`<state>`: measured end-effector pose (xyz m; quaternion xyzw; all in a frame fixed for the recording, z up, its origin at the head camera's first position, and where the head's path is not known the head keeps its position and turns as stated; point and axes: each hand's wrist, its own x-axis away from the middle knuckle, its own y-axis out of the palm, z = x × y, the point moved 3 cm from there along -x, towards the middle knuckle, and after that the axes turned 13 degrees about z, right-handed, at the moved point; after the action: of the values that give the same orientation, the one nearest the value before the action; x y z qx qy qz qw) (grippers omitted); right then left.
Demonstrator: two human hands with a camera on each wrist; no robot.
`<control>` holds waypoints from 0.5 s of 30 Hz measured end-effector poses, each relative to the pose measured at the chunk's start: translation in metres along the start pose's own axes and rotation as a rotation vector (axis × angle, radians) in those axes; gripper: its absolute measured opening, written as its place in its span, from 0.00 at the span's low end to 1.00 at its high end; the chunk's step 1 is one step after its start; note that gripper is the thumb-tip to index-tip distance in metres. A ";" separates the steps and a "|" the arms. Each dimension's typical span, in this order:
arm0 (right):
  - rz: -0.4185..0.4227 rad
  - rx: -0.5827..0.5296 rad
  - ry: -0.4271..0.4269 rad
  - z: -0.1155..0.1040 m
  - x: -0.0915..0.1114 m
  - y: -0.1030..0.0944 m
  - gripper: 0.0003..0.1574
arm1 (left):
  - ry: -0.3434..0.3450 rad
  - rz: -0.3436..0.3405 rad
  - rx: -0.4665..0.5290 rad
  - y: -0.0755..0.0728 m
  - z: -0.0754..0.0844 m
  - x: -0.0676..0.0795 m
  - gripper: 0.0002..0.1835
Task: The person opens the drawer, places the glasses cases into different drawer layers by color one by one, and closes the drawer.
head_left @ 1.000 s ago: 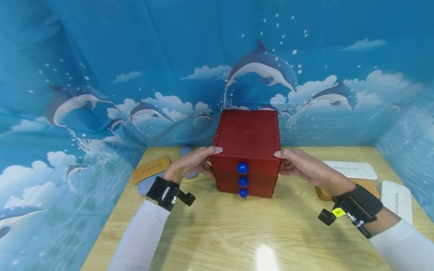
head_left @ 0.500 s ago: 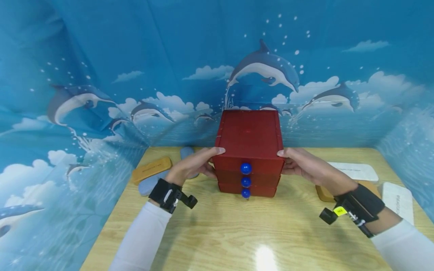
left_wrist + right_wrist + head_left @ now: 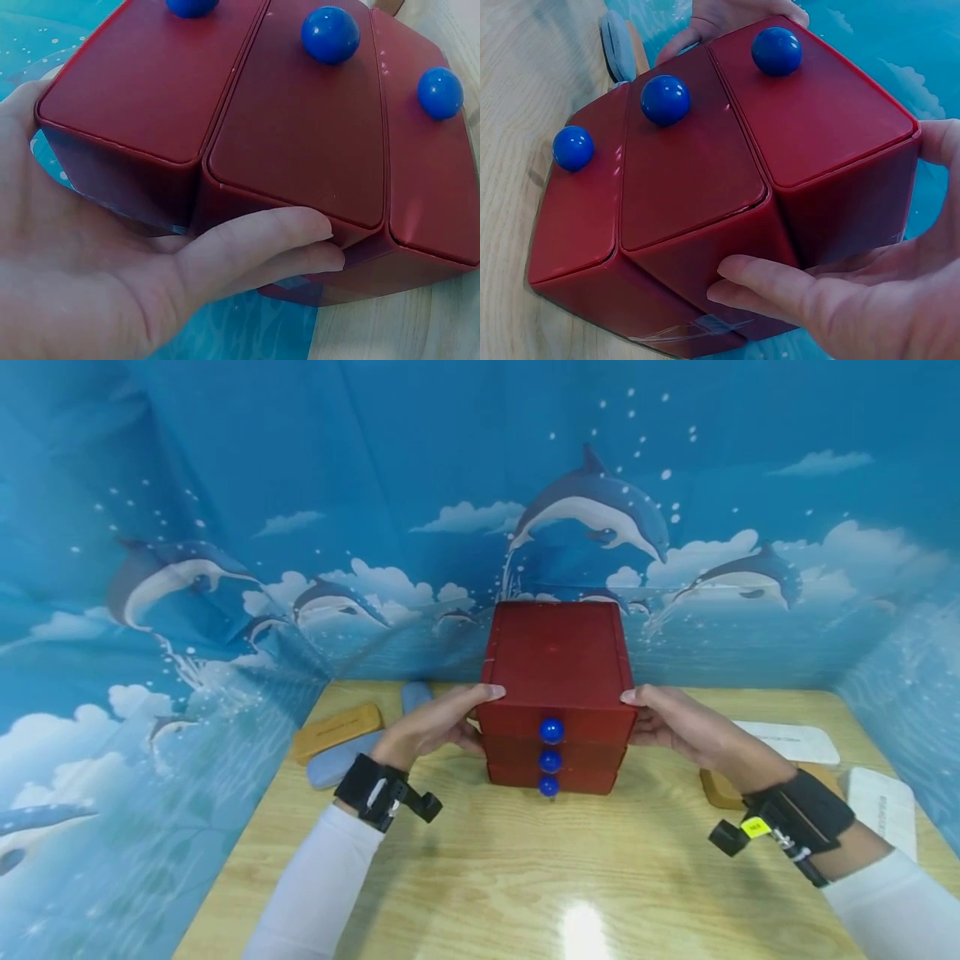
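Note:
A small red three-drawer chest (image 3: 558, 656) with blue round knobs (image 3: 551, 731) stands upright toward the back of the table, drawers closed and facing me. My left hand (image 3: 435, 724) grips its left side, thumb on the top front edge and fingers along the drawers' side. On the opposite side my right hand (image 3: 686, 731) holds it likewise, thumb at the top right corner. In the left wrist view, fingertips (image 3: 315, 225) rest on the middle drawer's side. Two fingertips (image 3: 739, 270) press the same drawer's other side in the right wrist view.
Left on the wooden table (image 3: 480, 877) lie a mustard oblong case (image 3: 337, 732) and blue-grey cases (image 3: 341, 762). To the right are white cases (image 3: 795, 742) and a tan one (image 3: 720, 789), partly behind my right arm. A dolphin-print curtain (image 3: 420, 485) hangs right behind the chest.
The chest has shifted slightly to the right, with both hands keeping their hold on its sides. The head view has also drifted a little.

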<state>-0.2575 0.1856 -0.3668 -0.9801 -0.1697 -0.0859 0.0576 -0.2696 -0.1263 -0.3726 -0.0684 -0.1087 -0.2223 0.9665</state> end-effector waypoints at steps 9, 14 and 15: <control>0.001 -0.004 -0.017 0.000 -0.002 -0.002 0.34 | 0.010 0.000 0.001 0.003 0.002 0.001 0.28; -0.004 -0.007 -0.021 0.001 -0.002 -0.006 0.34 | 0.013 0.008 -0.001 0.005 0.001 0.000 0.29; -0.005 -0.007 -0.022 0.001 -0.003 -0.006 0.34 | 0.011 0.012 0.001 0.005 0.001 0.000 0.29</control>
<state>-0.2618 0.1908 -0.3680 -0.9807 -0.1724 -0.0759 0.0520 -0.2676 -0.1211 -0.3725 -0.0673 -0.1030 -0.2169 0.9684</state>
